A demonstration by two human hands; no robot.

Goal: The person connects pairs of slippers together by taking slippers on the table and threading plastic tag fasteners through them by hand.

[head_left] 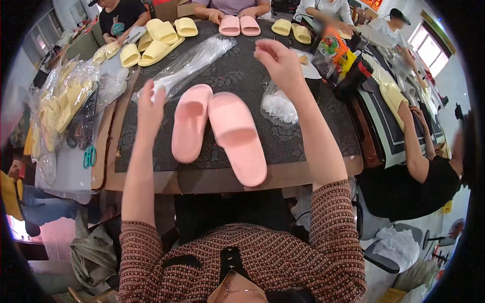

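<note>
Two pink slippers [237, 136] lie side by side on the dark mat in front of me, toes away; the right one overlaps the left one and reaches over the table's near edge. To their left, my left hand [150, 108] is raised with its fingers apart, beside a long bundle of clear plastic bags [194, 65]. My right hand [283, 68] hovers beyond the slippers on the right, thumb and fingertips drawn together; whatever they pinch is too small to make out. Below it sits an open clear bag of small white pieces [281, 107].
Yellow slippers [161, 31] are piled at the far left, with another pair [291, 31] at the far right. Across the table a person's hands [217, 16] are at a pink pair [239, 25]. Bagged slippers [63, 106] and teal scissors [90, 157] lie left; colourful packages [336, 53] stand right.
</note>
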